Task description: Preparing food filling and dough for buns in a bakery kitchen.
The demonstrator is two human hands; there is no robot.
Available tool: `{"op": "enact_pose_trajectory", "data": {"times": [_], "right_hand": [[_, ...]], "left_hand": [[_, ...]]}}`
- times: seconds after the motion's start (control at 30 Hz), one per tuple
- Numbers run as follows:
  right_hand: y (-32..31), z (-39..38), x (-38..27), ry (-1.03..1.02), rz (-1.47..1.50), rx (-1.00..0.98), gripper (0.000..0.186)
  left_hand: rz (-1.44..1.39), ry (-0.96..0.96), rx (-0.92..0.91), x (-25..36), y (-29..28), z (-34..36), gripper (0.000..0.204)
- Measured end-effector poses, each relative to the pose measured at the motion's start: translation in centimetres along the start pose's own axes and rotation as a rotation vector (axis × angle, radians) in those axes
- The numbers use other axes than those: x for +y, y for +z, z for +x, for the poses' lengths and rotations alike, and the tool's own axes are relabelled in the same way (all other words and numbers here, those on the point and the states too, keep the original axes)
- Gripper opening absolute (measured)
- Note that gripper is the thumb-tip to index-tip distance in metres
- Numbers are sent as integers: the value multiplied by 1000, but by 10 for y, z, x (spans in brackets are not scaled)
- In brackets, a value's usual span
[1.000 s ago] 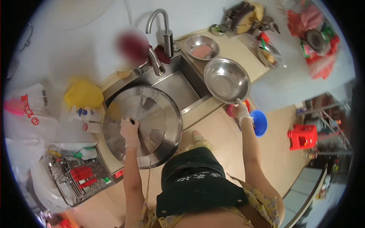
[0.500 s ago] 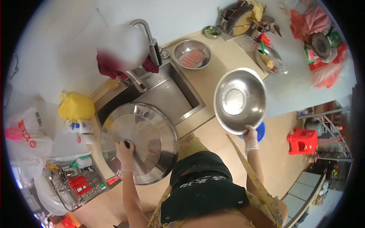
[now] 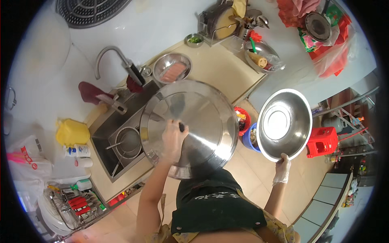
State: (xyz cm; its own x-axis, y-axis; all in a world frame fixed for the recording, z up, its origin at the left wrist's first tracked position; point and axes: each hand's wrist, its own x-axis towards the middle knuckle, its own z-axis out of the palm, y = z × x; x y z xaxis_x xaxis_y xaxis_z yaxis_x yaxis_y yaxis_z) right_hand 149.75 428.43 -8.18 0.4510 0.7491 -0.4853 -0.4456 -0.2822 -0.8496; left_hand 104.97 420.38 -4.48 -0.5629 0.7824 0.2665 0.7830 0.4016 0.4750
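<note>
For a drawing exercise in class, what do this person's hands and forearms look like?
The left hand and right hand each wear a thin, translucent glove ending near the wrist. The right cuff looks whitish and wrinkled. Both forearms are bare, without sleeves; no markings show on the gloves.

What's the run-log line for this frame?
left hand: holds lid by knob | right hand: holds bowl by rim | colander: on counter

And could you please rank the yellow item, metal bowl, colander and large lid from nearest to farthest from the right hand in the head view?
1. Metal bowl: gripped at its rim by the right hand.
2. Large lid: to the left, under the left hand.
3. Colander: farther up and left, on the counter.
4. Yellow item: far left.
</note>
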Motion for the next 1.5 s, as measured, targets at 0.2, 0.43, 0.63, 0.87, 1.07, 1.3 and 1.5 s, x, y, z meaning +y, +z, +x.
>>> {"op": "enact_pose_trajectory", "data": {"times": [0.2, 0.43, 0.63, 0.87, 1.07, 1.3, 1.5], "right_hand": [[-18, 76, -62, 4, -62, -11, 16], [-34, 113, -76, 45, -144, 33, 18], [-46, 142, -65, 114, -109, 117, 18], [-21, 162, -63, 170, -188, 84, 20], [67, 149, -57, 12, -422, -222, 11], [219, 43, 13, -167, -1085, -921, 23], [303, -76, 138, 43, -1245, -1375, 30]], "left_hand": [[63, 241, 5, 110, 91, 144, 27], [295, 223, -206, 149, 196, 282, 31], [368, 220, -236, 147, 247, 342, 31], [355, 178, -206, 134, 255, 351, 38], [88, 63, 113, 118, 202, 291, 55], [-283, -795, 555, -102, 91, 54, 22], [-93, -729, 820, -247, -45, 40, 21]]}}
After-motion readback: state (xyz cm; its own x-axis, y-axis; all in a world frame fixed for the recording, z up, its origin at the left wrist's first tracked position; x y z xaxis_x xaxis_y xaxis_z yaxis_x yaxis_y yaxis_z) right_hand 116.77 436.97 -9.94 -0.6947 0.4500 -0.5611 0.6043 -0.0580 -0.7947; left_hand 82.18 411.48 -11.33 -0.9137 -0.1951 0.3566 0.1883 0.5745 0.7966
